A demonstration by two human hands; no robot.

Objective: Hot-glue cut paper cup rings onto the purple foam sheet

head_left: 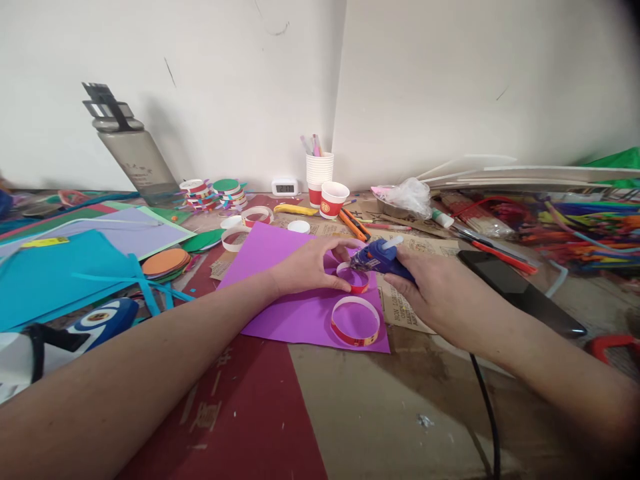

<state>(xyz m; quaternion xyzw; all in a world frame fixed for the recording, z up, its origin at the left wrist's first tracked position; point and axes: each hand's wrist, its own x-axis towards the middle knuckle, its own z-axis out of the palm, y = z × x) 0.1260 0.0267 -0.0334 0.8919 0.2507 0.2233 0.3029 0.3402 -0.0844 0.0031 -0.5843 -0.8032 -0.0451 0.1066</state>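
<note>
My right hand [440, 293] grips a blue hot glue gun [381, 257], its nozzle pointed left at a small red and white paper ring [353, 279]. My left hand [307, 267] rests on a purple paper sheet [280, 300] and steadies that small ring with its fingers. A larger red and white paper ring [355, 321] lies flat on the purple sheet, just in front of the small one. The glue gun's black cord [487, 413] trails toward me across the table.
Paper cups [325, 183] with pens stand at the wall beside a small clock [285, 187]. A grey bottle [133, 150], coloured paper sheets [75, 260] and cut rings [247, 223] lie left. A black phone [520, 293], scissors and pipe cleaners [585, 230] lie right.
</note>
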